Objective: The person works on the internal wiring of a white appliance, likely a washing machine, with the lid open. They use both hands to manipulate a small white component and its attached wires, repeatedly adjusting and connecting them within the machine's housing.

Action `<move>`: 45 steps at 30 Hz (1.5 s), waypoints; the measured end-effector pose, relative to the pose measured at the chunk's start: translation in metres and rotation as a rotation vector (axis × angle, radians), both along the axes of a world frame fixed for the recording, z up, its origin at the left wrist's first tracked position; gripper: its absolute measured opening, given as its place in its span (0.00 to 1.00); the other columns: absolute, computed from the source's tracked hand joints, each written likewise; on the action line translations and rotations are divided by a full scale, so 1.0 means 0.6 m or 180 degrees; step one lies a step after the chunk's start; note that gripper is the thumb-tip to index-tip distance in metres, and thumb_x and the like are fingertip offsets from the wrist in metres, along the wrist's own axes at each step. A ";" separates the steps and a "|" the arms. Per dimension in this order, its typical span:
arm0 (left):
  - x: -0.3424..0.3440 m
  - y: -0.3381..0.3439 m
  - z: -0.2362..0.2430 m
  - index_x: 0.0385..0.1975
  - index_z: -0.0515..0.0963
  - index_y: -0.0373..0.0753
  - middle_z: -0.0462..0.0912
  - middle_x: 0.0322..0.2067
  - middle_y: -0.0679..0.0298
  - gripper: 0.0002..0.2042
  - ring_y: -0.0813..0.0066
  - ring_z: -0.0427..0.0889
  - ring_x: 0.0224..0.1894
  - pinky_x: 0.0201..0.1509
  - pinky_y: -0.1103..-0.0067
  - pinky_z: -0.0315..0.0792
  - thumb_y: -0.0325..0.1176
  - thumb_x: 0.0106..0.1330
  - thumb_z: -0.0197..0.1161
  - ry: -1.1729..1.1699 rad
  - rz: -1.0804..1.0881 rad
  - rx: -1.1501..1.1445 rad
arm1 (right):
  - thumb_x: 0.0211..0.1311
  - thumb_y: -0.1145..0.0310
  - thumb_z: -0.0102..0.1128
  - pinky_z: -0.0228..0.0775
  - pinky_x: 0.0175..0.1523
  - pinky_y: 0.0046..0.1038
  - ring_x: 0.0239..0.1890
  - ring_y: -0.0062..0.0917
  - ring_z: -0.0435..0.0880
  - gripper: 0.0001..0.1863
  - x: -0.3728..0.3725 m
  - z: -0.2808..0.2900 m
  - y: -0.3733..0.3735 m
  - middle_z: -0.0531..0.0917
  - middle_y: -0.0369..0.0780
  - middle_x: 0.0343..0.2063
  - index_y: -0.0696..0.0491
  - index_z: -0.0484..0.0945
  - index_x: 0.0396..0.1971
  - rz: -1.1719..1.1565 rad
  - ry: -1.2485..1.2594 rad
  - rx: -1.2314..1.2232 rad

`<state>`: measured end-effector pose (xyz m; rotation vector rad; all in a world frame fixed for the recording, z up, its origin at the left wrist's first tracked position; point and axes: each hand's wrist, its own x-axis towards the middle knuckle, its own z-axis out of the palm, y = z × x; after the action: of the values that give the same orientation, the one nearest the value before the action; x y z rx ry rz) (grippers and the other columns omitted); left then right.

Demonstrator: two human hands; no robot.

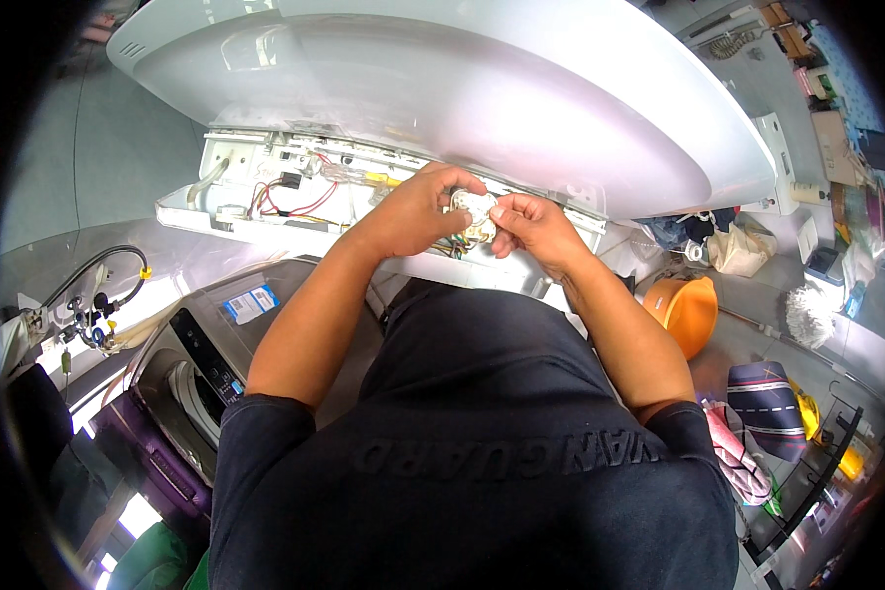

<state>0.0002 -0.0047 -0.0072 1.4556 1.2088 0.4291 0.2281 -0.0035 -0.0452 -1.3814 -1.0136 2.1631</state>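
Observation:
A small round white plastic part (476,206) with coloured wires at its lower side is held between both hands. My left hand (413,211) is closed round its left side, thumb across the front. On its right edge, the fingers of my right hand (539,231) are closed in a pinch. Both hands are over a long, opened white housing (265,224). Inside it, left of my left hand, red wires (310,204) run beside a black connector (290,181). The part's back and some fingertips are hidden.
A large glossy white curved panel (521,88) rises just beyond the housing. At left stand a grey washing machine (256,334), a purple case (152,447) and a black hose (98,258). An orange bucket (693,320) and a white fluffy duster (809,317) are at right.

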 end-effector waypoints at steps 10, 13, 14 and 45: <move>0.000 0.003 0.012 0.53 0.74 0.41 0.74 0.45 0.59 0.20 0.73 0.76 0.39 0.46 0.76 0.74 0.31 0.60 0.65 0.0035 0.0144 -0.0618 | 0.70 0.61 0.60 0.77 0.34 0.23 0.26 0.20 0.83 0.15 -0.001 0.006 0.003 0.81 0.37 0.27 0.59 0.78 0.43 -0.0040 -0.0004 -0.0050; 0.000 0.005 0.014 0.52 0.75 0.41 0.74 0.45 0.59 0.19 0.73 0.76 0.39 0.45 0.76 0.75 0.30 0.60 0.65 0.0090 0.0101 -0.0702 | 0.71 0.60 0.59 0.76 0.33 0.23 0.26 0.21 0.83 0.15 -0.001 0.003 0.002 0.81 0.37 0.27 0.59 0.77 0.44 -0.0128 0.0118 -0.0111; 0.000 0.005 0.014 0.52 0.75 0.41 0.74 0.46 0.59 0.19 0.73 0.76 0.40 0.46 0.76 0.75 0.30 0.60 0.65 0.0094 0.0090 -0.0688 | 0.71 0.61 0.59 0.76 0.33 0.23 0.26 0.22 0.83 0.15 -0.001 0.002 0.002 0.80 0.37 0.27 0.59 0.77 0.44 -0.0132 0.0119 -0.0122; 0.003 -0.002 -0.001 0.52 0.79 0.42 0.73 0.47 0.66 0.18 0.77 0.73 0.43 0.50 0.80 0.71 0.27 0.61 0.66 -0.0119 0.0063 -0.0075 | 0.73 0.60 0.55 0.77 0.33 0.24 0.27 0.23 0.83 0.16 0.000 -0.002 0.000 0.80 0.40 0.30 0.60 0.76 0.45 -0.0163 0.0066 -0.0201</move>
<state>0.0017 -0.0059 -0.0078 1.4107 1.1957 0.4524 0.2279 -0.0034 -0.0466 -1.3947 -0.8997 2.1848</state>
